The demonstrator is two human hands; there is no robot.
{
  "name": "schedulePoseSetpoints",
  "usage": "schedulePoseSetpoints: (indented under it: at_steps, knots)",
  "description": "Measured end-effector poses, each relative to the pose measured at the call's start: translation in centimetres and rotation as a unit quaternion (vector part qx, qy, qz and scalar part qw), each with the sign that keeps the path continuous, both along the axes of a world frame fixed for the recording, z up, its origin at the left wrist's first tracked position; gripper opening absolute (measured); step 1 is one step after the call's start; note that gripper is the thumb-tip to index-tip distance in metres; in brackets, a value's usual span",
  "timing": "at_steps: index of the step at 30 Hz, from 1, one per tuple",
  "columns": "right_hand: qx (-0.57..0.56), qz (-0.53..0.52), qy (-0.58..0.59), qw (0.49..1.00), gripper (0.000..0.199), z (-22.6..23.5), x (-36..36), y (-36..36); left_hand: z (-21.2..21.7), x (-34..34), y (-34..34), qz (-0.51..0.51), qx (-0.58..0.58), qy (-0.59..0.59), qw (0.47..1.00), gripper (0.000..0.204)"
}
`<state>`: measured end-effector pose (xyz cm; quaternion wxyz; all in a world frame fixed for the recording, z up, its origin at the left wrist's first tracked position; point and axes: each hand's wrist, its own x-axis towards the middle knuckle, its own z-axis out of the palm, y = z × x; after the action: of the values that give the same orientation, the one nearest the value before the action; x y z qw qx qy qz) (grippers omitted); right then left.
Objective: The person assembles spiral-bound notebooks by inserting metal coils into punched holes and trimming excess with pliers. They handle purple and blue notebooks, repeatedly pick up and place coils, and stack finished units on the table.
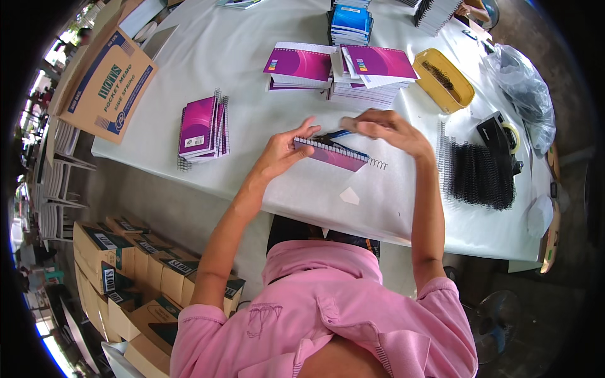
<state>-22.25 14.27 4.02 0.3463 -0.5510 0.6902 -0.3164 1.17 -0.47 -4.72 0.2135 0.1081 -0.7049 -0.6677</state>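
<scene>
My left hand (287,151) grips a small purple notebook (331,156) by its left end, tilted just above the near part of the table. A wire coil (378,164) runs along its upper edge and sticks out past the right corner. Behind that edge are pliers (334,135) with blue handles spread apart, partly hidden by the notebook. My right hand (391,131) hovers above and right of them, its fingers bent together; what they hold, if anything, is unclear. A white paper scrap (350,196) lies in front of the notebook.
Coil-bound purple notebooks (200,129) are stacked left; loose purple-covered stacks (378,63) lie behind my hands. To the right are a yellow tray (457,94) with coils, black coils (482,176), a tape dispenser (498,135) and a plastic bag (520,82). A carton (110,85) stands far left.
</scene>
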Motion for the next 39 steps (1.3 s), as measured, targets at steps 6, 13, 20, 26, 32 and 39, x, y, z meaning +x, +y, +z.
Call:
schedulePoseSetpoints:
  at_steps: [6,13,20,26,32,39]
  knots:
    - [-0.186,-0.097,0.453,0.867,0.036,-3.7,0.4,3.0,4.1,2.5,-1.6,0.114,-0.002,-0.078,0.990,0.051]
    - [-0.215,-0.044,0.459,0.861,0.042,-8.7,5.7,1.1,1.6,3.8,0.4,0.224,-0.456,-0.128,0.852,0.059]
    - [-0.094,-0.051,0.532,0.840,0.031,-6.9,3.6,5.7,0.3,2.7,2.7,0.239,-0.505,-0.184,0.809,0.062]
    - [-0.168,-0.152,0.252,0.941,0.027,-1.8,3.9,5.8,0.5,1.2,3.8,0.256,-0.498,-0.165,0.811,0.061]
    - [-0.181,-0.083,0.135,0.970,0.030,-2.8,10.0,4.1,0.9,0.5,4.0,0.257,-0.500,-0.170,0.809,0.066]
    - [-0.206,-0.058,0.300,0.930,0.034,-3.4,11.8,3.0,2.5,1.0,4.6,0.259,-0.533,-0.180,0.785,0.077]
